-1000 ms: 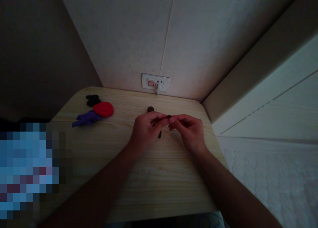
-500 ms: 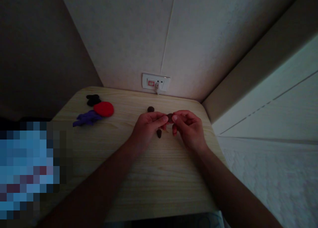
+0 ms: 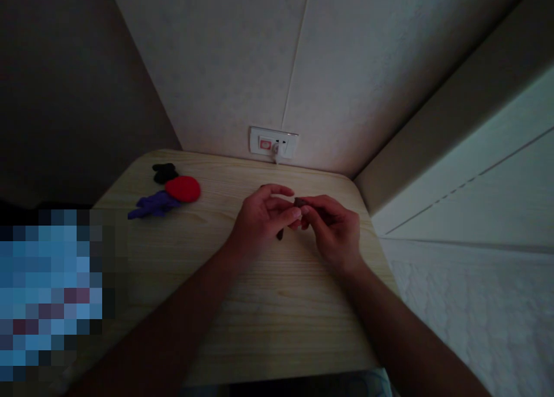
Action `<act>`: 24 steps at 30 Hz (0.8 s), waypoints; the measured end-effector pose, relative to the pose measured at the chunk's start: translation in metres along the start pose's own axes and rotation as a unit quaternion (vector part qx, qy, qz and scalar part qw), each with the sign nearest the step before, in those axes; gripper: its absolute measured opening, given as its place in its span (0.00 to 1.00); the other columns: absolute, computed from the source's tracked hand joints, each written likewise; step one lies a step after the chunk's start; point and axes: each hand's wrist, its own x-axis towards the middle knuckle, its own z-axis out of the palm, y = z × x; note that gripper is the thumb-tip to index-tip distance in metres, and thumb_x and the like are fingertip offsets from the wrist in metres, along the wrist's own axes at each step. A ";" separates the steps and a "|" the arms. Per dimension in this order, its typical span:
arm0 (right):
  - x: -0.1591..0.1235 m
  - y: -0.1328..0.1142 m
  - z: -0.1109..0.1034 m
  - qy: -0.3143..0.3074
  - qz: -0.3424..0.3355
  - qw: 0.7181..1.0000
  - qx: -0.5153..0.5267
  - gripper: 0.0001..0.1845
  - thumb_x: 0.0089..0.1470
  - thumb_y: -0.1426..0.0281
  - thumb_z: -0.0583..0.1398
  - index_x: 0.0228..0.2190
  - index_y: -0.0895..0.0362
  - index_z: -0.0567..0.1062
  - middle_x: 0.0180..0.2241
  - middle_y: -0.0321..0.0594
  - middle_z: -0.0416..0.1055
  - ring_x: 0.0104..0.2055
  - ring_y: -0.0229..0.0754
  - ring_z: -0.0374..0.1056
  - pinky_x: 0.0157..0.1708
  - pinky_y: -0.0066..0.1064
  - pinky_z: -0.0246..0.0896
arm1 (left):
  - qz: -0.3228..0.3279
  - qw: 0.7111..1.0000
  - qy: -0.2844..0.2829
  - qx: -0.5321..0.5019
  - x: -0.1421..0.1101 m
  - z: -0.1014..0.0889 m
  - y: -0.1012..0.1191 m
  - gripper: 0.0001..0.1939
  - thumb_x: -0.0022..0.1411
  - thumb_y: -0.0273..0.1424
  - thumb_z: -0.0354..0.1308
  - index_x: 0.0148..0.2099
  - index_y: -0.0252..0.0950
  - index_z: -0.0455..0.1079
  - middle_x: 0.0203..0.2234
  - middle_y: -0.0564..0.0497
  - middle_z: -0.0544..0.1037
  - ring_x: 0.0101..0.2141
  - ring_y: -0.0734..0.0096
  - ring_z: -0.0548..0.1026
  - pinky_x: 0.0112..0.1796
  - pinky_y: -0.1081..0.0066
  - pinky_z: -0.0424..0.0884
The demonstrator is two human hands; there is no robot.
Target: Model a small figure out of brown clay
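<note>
Evidently small work calls for fingertips: the right hand (image 3: pixel 336 227) pinches a brown lump (image 3: pixel 299 202) between its thumb and index finger, its other fingers curled beneath. The left hand (image 3: pixel 258 219) comes in from the other side, its thumb tip meeting the right thumb just below the lump. Its index finger reaches out loosely above; whether its remaining fingers also grip the lump, I cannot tell, since the contact is small and dim. Held so, between both hands, the lump can presumably be steadied from one side and pressed or turned from the other.

Both hands are above the bench (image 3: pixel 264 322), likely so that anything dropped lands close by. A dark piece (image 3: pixel 280 235) lies on it just below the left thumb, partly hidden by that hand, probably placed there for easy reach.

Well apart, toward the far left corner, a red disc (image 3: pixel 183 189) touches a black lump (image 3: pixel 165 173) behind it and a purple lump (image 3: pixel 154 204) in front. They seem grouped there to keep them out of the forearms' way. Behind the bench, a plug (image 3: pixel 276 150) sits in the wall socket (image 3: pixel 257 143).
</note>
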 end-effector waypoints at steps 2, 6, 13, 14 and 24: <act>0.000 0.000 -0.001 -0.008 -0.015 0.999 -0.030 0.07 0.64 0.66 0.68 0.43 0.51 0.86 0.36 0.40 0.81 0.30 0.37 0.74 0.30 0.31 0.74 | 0.042 0.998 -0.003 0.046 0.000 -0.001 -0.001 0.22 0.55 0.34 0.77 0.51 0.36 0.79 0.34 0.50 0.84 0.30 0.68 0.83 0.33 0.70 0.79; -0.001 0.000 -0.002 -0.016 -0.022 0.998 -0.060 0.07 0.65 0.67 0.67 0.42 0.51 0.86 0.35 0.40 0.81 0.31 0.38 0.75 0.32 0.32 0.75 | 0.177 0.966 0.007 0.187 -0.001 -0.003 0.000 0.09 0.63 0.33 0.71 0.45 0.39 0.86 0.40 0.46 0.86 0.39 0.66 0.84 0.40 0.69 0.80; -0.002 -0.001 -0.001 0.017 0.033 0.999 -0.017 0.07 0.58 0.65 0.73 0.39 0.52 0.88 0.34 0.40 0.86 0.31 0.40 0.79 0.34 0.32 0.78 | 0.238 0.924 0.038 0.298 -0.006 -0.003 0.006 0.06 0.66 0.28 0.66 0.42 0.38 0.86 0.33 0.50 0.87 0.32 0.70 0.83 0.36 0.71 0.79; -0.002 -0.001 -0.001 0.013 0.036 0.999 -0.015 0.06 0.58 0.65 0.73 0.38 0.52 0.88 0.34 0.39 0.86 0.31 0.40 0.79 0.34 0.31 0.78 | 0.234 0.925 0.037 0.296 -0.007 -0.003 0.006 0.06 0.66 0.27 0.66 0.42 0.38 0.86 0.32 0.50 0.87 0.31 0.71 0.83 0.35 0.72 0.78; -0.002 0.001 -0.001 0.002 -0.022 0.999 -0.026 0.15 0.55 0.65 0.75 0.46 0.47 0.87 0.41 0.41 0.85 0.39 0.43 0.80 0.42 0.38 0.79 | 0.099 0.986 0.042 0.125 -0.007 0.005 0.009 0.07 0.63 0.34 0.68 0.37 0.34 0.81 0.27 0.49 0.83 0.26 0.69 0.80 0.29 0.71 0.77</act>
